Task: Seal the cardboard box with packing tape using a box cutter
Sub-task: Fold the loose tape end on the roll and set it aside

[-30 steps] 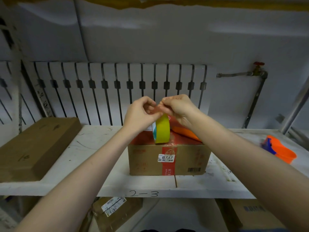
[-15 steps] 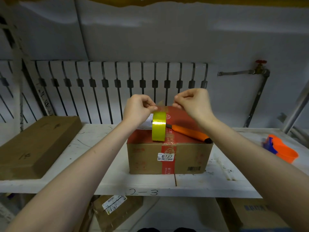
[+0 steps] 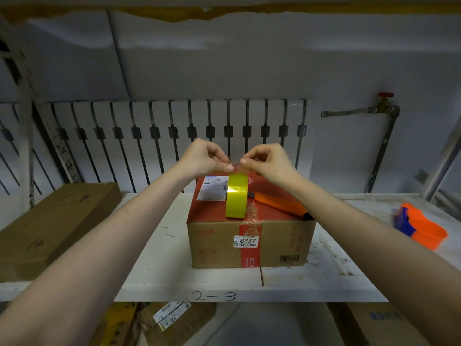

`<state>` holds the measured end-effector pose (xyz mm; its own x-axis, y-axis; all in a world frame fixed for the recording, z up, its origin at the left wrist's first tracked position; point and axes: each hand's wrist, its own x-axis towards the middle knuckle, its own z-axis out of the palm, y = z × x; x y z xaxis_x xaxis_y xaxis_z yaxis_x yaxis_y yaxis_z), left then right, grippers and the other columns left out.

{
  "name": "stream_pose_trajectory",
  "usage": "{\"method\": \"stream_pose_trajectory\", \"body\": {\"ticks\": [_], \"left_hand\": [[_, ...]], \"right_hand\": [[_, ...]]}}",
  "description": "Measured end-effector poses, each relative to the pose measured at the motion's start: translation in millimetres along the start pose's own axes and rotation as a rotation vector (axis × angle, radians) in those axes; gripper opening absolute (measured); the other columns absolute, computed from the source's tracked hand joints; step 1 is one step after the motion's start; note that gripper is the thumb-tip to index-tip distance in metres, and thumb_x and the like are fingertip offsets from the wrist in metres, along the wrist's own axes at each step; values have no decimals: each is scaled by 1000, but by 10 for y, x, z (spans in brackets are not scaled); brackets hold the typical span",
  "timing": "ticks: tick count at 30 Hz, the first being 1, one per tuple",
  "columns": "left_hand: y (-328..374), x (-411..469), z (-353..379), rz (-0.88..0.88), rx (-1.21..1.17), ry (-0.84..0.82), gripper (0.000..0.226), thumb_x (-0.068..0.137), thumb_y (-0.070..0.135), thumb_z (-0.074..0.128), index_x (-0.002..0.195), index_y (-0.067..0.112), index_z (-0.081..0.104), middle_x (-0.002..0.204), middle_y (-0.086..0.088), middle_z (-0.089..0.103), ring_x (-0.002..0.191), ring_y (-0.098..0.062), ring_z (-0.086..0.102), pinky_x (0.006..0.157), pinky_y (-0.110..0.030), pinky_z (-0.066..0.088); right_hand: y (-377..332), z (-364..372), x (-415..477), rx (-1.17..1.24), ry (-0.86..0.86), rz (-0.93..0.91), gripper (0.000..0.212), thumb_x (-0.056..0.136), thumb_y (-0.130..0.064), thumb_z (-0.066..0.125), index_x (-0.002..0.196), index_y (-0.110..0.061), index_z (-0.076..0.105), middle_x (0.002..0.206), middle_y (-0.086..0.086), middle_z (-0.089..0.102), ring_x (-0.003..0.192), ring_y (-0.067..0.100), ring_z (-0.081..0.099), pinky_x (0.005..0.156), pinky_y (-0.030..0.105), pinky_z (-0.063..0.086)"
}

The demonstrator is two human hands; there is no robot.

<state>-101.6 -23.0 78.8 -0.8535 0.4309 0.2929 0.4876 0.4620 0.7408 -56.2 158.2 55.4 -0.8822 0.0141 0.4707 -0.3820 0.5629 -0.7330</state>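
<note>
A brown cardboard box [image 3: 217,243] with a red top and a label reading 8737 sits on the white shelf [image 3: 159,273]. A yellow-green roll of packing tape [image 3: 236,196] stands on edge on the box top. Behind it lies an orange box cutter [image 3: 282,204], also on the box top. My left hand [image 3: 204,158] and my right hand [image 3: 267,162] are raised just above the roll, each pinching a corner of the clear tape end between thumb and fingers.
A flat brown box [image 3: 50,221] lies at the shelf's left. An orange and blue tape dispenser [image 3: 421,228] rests at the right. A white radiator [image 3: 154,138] and a pipe with a red valve [image 3: 385,101] are behind. More boxes [image 3: 172,320] sit on the shelf below.
The roll went from hanging under my hands to standing on the box top. My hands spread apart, then came closer again, pinching the tape end above the roll.
</note>
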Motion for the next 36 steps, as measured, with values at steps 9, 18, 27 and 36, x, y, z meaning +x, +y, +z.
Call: {"method": "stream_pose_trajectory", "body": {"ticks": [9,18,27,36], "left_hand": [[-264,-8,35,-227,-419,-128,5,73,19,75,71,22,71,68,6,69,70,-13,59,61,-25,48],[-131,9,-41,-496,-356,-26,45,90,51,48,70,16,68,57,4,58,57,-13,49,63,-28,42],[71,26,-57,-609,-272,-149,43,87,49,55,61,18,70,44,9,55,54,-9,44,62,-26,38],[-7,56,-80,-654,-416,-174,24,76,30,70,55,20,74,51,11,58,52,-4,43,66,-25,37]], "right_hand": [[2,-54,42,246,-88,168,1,77,-17,75,78,-16,75,69,5,70,54,8,59,54,16,52],[-88,-123,144,111,-85,129,3,78,-14,75,77,-16,73,84,6,73,68,14,65,54,17,53],[-127,-128,124,30,-94,101,3,78,-16,74,81,-15,73,72,-1,70,58,5,64,53,14,50],[-136,-126,108,-99,-92,70,17,76,-20,76,92,-15,75,84,-4,71,76,2,64,63,11,49]]}}
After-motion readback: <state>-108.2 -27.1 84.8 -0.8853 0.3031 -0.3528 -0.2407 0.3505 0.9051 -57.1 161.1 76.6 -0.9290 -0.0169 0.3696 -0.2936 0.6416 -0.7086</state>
